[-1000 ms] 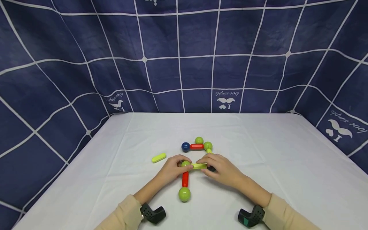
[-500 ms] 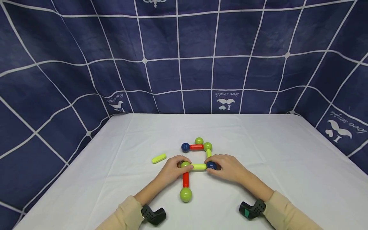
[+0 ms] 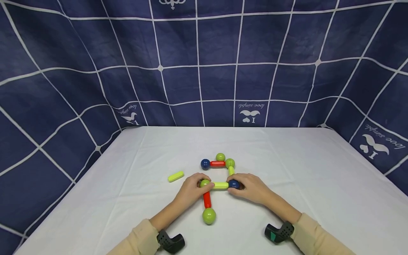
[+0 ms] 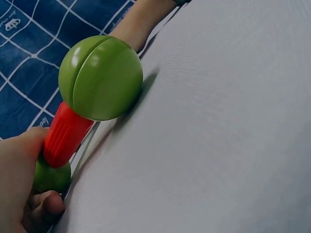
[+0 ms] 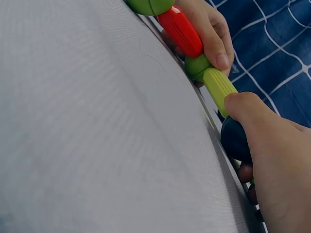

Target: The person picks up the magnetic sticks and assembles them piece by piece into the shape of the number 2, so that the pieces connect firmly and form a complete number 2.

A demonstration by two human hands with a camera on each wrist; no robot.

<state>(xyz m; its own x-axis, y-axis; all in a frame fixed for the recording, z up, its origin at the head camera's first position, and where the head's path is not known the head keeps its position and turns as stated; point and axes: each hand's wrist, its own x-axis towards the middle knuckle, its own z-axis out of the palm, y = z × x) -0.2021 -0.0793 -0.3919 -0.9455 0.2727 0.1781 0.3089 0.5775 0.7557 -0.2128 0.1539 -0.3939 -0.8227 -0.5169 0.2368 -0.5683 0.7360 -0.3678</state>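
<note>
On the central tabletop, the left hand pinched a green ball and, at its three o'clock, the right hand gripped a blue ball, apparently joining both by the yellow rod between, the next move presumably needing steady alignment.

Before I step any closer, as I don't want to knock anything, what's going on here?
Someone is at work at a white-covered table. The left hand pinches a green ball, with a red rod linking it to the nearest green ball. The right hand grips a dark blue ball, and a yellow-green rod spans between the two held balls. Farther back, another red rod lies between a second blue ball and another green ball. A loose yellow-green rod lies off to the left.
</note>
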